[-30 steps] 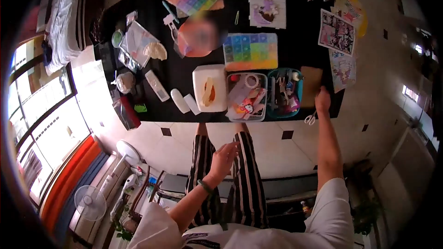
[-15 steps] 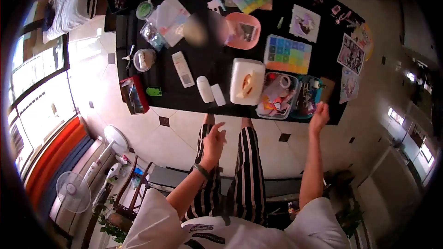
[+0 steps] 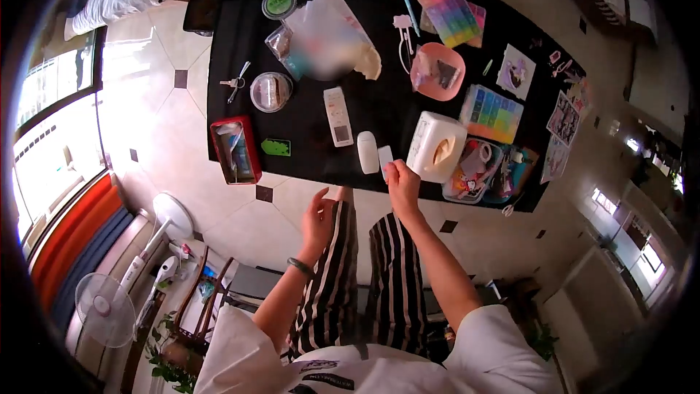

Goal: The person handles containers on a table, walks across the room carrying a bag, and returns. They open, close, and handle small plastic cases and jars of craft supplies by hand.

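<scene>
My right hand (image 3: 404, 188) is at the table's front edge, its fingers pinched on the near end of a small white rectangular block (image 3: 385, 154). The fingertips partly hide that end. Left of the block lies a rounded white case or bottle (image 3: 368, 152), and to its right stands a white tissue box (image 3: 436, 147) with an orange-brown oval opening. Short of the table edge, over the floor, my left hand (image 3: 317, 217) hangs with its fingers loosely bent and apart, holding nothing.
On the black table are a white printed box (image 3: 337, 117), a pink bowl (image 3: 458, 87), a clear bin of trinkets (image 3: 472, 188), color-sorted bead trays (image 3: 490, 111) and a red box (image 3: 251, 161). Scissors (image 3: 508, 210) stick out over the front right edge. A fan (image 3: 106, 310) stands lower left.
My right hand has swung left from the bins at the table's right end to the small white block. My left hand has moved slightly left. The view has shifted, and scissors now show at the edge.
</scene>
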`<state>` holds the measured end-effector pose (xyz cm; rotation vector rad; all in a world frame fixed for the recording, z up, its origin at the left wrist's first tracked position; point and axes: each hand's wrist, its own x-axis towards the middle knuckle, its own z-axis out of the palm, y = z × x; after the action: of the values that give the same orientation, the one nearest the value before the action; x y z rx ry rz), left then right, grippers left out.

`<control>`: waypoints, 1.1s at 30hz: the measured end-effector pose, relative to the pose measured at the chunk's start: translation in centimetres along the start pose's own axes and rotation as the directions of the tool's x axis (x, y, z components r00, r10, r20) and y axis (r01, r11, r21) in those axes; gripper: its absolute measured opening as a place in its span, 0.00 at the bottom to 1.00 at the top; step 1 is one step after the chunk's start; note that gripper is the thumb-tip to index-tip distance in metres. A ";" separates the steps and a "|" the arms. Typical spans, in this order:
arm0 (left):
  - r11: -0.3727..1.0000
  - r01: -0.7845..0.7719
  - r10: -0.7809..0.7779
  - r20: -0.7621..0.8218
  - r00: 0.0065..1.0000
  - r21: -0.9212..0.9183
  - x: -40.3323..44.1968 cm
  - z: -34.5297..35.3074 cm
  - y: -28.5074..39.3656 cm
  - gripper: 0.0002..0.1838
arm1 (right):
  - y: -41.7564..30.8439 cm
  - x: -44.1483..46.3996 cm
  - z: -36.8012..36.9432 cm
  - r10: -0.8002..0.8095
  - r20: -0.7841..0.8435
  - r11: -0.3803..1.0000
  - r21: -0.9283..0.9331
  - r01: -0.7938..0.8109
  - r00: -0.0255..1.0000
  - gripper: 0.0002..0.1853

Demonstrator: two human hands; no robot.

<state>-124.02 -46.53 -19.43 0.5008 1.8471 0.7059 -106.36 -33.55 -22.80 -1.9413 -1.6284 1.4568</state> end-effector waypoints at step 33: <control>0.756 -0.057 0.015 -0.069 0.998 -0.652 9.5 -7.0 10.2 0.28 | -16.4 11.1 9.8 -0.508 0.099 0.813 -0.273 0.514 0.856 0.47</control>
<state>-133.90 -34.66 -17.09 0.0457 1.5039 1.3380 -125.31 -22.21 -22.11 -1.4219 -2.2556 1.0680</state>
